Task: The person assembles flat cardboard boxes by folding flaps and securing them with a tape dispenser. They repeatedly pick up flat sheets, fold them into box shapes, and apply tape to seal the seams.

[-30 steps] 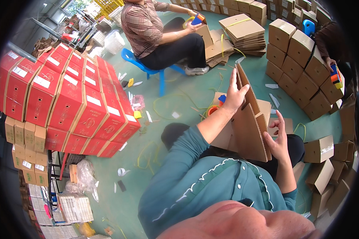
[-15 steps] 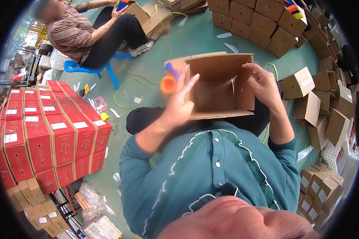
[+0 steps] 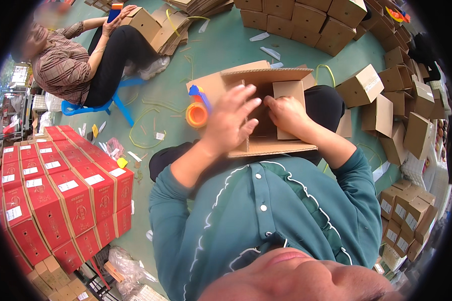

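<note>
Since half a second ago, both hands have come closer together on the open cardboard box (image 3: 266, 108), which lies on the person's lap. Left hand (image 3: 229, 120) presses spread fingers on its near wall; right hand (image 3: 285, 111) pinches an inner flap. What is inside the box I cannot tell. An orange tape dispenser (image 3: 197, 111) sits just beside it. Red cartons (image 3: 60, 193) are stacked on the green floor (image 3: 221, 47); brown boxes (image 3: 381, 108) lie around.

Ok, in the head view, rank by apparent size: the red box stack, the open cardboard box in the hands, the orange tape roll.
1. Red box stack, largest in the picture.
2. Open cardboard box, though it sits nearer the camera, so its true size against the stack is unsure.
3. Orange tape roll, clearly smallest.
</note>
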Demonstrator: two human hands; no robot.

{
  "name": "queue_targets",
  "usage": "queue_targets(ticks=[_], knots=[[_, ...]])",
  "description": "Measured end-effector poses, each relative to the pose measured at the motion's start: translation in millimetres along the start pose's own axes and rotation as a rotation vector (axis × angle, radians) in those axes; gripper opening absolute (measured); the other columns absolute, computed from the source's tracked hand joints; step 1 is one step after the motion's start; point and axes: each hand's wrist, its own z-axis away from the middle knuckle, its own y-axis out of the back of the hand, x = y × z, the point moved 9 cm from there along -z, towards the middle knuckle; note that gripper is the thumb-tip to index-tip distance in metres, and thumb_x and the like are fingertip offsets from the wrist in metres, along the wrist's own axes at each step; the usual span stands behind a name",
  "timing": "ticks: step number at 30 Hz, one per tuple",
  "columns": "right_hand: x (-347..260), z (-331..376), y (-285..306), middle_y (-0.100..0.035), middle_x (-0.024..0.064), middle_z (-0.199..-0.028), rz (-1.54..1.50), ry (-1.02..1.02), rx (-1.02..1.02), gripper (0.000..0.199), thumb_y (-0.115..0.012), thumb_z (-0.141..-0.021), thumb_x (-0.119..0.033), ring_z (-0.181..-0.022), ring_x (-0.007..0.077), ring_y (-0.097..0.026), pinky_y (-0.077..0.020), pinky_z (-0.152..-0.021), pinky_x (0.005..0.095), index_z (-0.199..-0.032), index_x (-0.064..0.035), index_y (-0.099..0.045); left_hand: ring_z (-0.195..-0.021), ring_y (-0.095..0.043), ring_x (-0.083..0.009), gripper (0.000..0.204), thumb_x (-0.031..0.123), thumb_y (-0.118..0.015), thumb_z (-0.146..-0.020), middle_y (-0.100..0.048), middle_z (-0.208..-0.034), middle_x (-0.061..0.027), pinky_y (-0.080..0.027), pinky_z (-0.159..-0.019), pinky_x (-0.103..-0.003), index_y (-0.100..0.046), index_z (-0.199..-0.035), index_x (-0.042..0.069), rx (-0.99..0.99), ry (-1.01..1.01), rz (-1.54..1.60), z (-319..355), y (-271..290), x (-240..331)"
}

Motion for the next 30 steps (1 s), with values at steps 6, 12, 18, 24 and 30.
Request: queue_targets(ticks=[6, 12, 18, 24, 30], knots=[[-1.1, 9.8, 10.6, -0.063, 0.0188, -0.080, -0.184, 0.142, 0.003, 0.013, -0.061, -0.077, -0.007, -0.078, 0.0375, -0.061, -0.0507, -0.068, 0.0462, -0.085, 0.0027, -0.058, -0.135, -0.039, -0.0330, 0.061, 0.030, -0.066, -0.085, -0.043, -0.146, -0.0109, -0.030, -0.112, -0.049, -0.046, -0.139, 0.011, -0.233, -0.017, 0.054, -12.8, -53.8, -2.0], [-32.5, 53.6, 56.1, -0.063, 0.0198, -0.115, -0.409, 0.375, -0.380, 0.047, -0.066, -0.089, -0.037, -0.102, 0.0366, -0.062, -0.0497, -0.088, 0.0418, -0.122, -0.0038, -0.060, -0.136, -0.039, -0.0316, 0.054, 0.018, -0.059, -0.089, -0.043, -0.146, -0.0099, -0.028, -0.113, -0.050, -0.045, -0.140, 0.016, -0.376, -0.088, -0.148, -0.1, -74.3, -3.5], [-26.1, 46.0, 58.2, -0.066, 0.0151, -0.111, -0.501, 0.384, -0.488, 0.046, -0.069, -0.087, -0.038, -0.103, 0.0334, -0.063, -0.0501, -0.090, 0.0393, -0.116, -0.0024, -0.063, -0.134, -0.042, -0.0303, 0.050, 0.001, -0.045, -0.091, -0.047, -0.143, -0.0117, -0.031, -0.113, -0.045, -0.046, -0.140, 0.011, -0.304, 0.129, 0.405, -17.1, -55.2, -30.4], [24.4, 24.3, 58.3, -0.064, 0.0084, -0.080, -0.565, -0.028, -0.108, 0.048, -0.081, -0.073, -0.033, -0.074, 0.0226, -0.062, -0.0498, -0.071, 0.0347, -0.110, -0.0067, -0.066, -0.125, -0.052, -0.0207, 0.036, 0.001, -0.042, -0.097, -0.059, -0.128, -0.0127, -0.039, -0.107, -0.033, -0.052, -0.132, 0.000, -0.219, 0.510, 1.048, -7.2, -51.8, -71.3], [9.8, 55.9, 72.7, -0.058, 0.0081, -0.117, -0.077, 0.167, 0.657, 0.054, -0.083, -0.068, -0.029, -0.109, 0.0267, -0.055, -0.0471, -0.086, 0.0378, -0.115, -0.0137, -0.065, -0.106, -0.062, -0.0258, 0.034, 0.006, -0.056, -0.093, -0.064, -0.115, -0.0146, -0.045, -0.098, -0.036, -0.056, -0.127, 0.004, 0.198, 0.002, 0.196, -56.7, 46.5, -21.9]])
